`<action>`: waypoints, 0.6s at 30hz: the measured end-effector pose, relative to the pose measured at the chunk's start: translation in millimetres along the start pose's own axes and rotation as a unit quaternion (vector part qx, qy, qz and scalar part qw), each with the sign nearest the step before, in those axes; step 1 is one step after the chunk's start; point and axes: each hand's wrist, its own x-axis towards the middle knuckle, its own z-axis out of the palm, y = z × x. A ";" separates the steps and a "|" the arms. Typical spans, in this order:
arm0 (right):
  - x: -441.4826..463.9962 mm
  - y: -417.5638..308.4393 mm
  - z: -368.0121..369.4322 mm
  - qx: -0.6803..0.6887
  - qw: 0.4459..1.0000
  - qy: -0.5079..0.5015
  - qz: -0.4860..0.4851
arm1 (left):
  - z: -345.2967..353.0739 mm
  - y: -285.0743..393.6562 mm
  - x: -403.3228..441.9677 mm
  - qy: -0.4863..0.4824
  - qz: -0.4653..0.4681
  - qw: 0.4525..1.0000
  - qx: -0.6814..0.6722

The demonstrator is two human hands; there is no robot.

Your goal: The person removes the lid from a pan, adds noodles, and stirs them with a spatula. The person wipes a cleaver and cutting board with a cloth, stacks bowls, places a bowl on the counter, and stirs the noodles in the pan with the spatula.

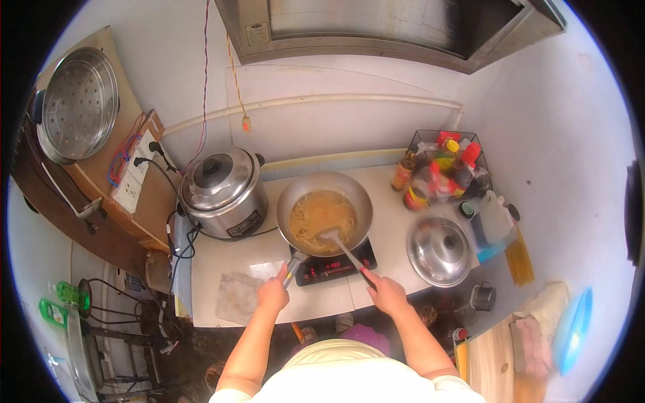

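A metal wok [363,208] sits on a black induction cooker [334,270] whose red display is lit. Inside it are noodles [306,232] in brownish broth. My left hand [273,293] is closed round the wok's handle [293,267]. In my right hand [386,293] is the dark grip of a spatula [347,252], its blade dipped into the broth at the near side of the wok. A grey cloth [236,297] lies on the counter just left of my left hand.
Left of the wok stands a steel electric cooker [225,195] with its lid on. A metal lid [440,252] lies on the counter at the right. Behind it are a wire basket of bottles [450,164] and a white jug [494,218]. A range hood [383,50] hangs above.
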 end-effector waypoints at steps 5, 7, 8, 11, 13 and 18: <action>3.0 4.8 12.0 -0.016 1.000 0.009 -0.011 | 3.3 -2.9 2.6 0.003 -0.002 1.000 0.000; 7.0 3.6 18.6 -0.033 0.999 0.012 -0.007 | 1.8 -2.5 2.9 -0.002 -0.004 1.000 0.005; 9.3 1.0 22.3 -0.044 0.999 0.015 -0.003 | 1.1 -2.2 3.1 -0.005 -0.005 1.000 0.007; 17.0 6.4 31.8 -0.052 0.997 0.058 -0.014 | 0.5 -3.0 2.6 -0.003 -0.003 1.000 0.006; 17.9 5.6 22.0 -0.044 0.996 0.073 -0.016 | -0.6 -2.2 1.3 -0.002 -0.003 1.000 0.006; -4.7 -3.9 -50.0 -0.072 0.996 0.055 -0.023 | 0.3 -1.2 2.6 -0.005 0.000 1.000 0.008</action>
